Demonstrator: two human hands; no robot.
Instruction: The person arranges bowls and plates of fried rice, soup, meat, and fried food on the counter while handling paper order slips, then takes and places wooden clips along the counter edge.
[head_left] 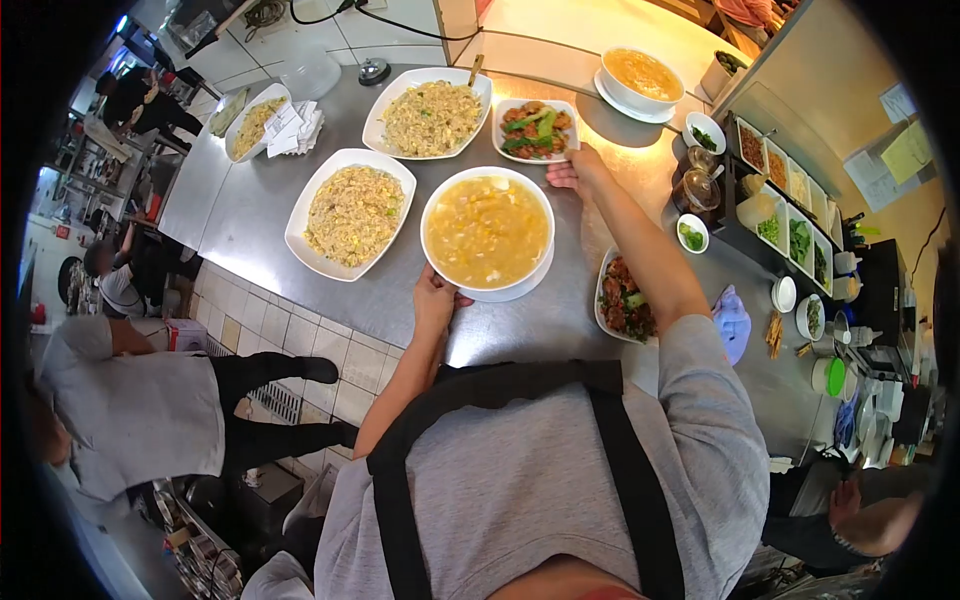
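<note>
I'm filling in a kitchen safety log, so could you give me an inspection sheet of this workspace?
Surface: metal counter, shiny, with bright reflections.
Job's things: soup bowl on a saucer; square dish just beyond it.
Clutter: paper slips at the far left; crumpled purple cloth at right.
Grips: left hand at the soup bowl's near-left side; right hand at the square dish's near-right corner; firmness of hold unclear.
Cables: black cable hanging along the tiled wall.
Surroundings: co-worker in grey at left, on the tiled floor.
</note>
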